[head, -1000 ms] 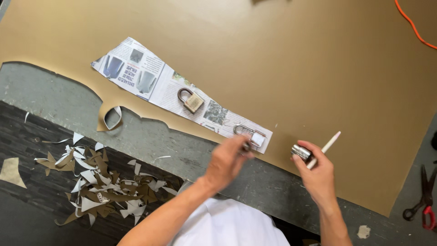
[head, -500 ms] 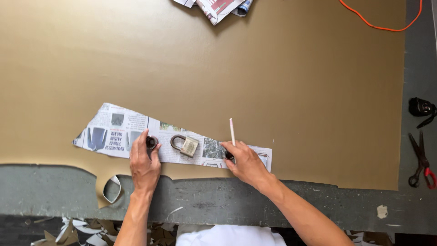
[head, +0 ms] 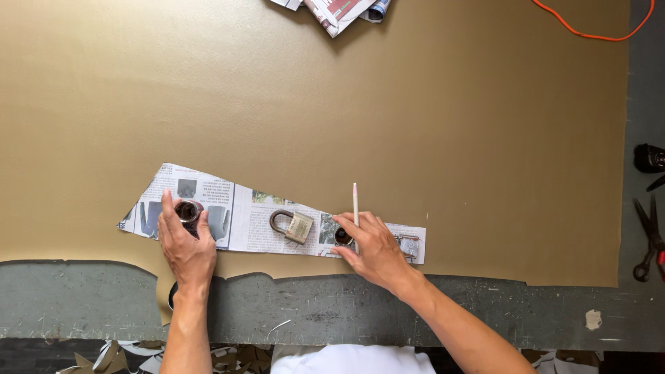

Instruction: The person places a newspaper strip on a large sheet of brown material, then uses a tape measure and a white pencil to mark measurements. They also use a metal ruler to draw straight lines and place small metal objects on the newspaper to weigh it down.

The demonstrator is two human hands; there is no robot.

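A wedge-shaped newspaper pattern lies flat on a large tan sheet. My left hand rests on the pattern's wide left end, fingers around a small round metal weight. My right hand presses on the narrow right end and holds a white pencil that points away from me; a dark round weight sits under its fingers. A brass padlock lies on the pattern between my hands. A small metal piece rests at the pattern's right tip.
The tan sheet covers a grey worktable and has a cut, wavy near edge. Folded newspaper lies at the top. An orange cable curls at top right. Scissors and a black tool sit at the right edge. Paper scraps litter the floor.
The view has steadied over the table. My left hand stays on the round weight at the left end; my right hand with the pencil has settled on the narrow end.
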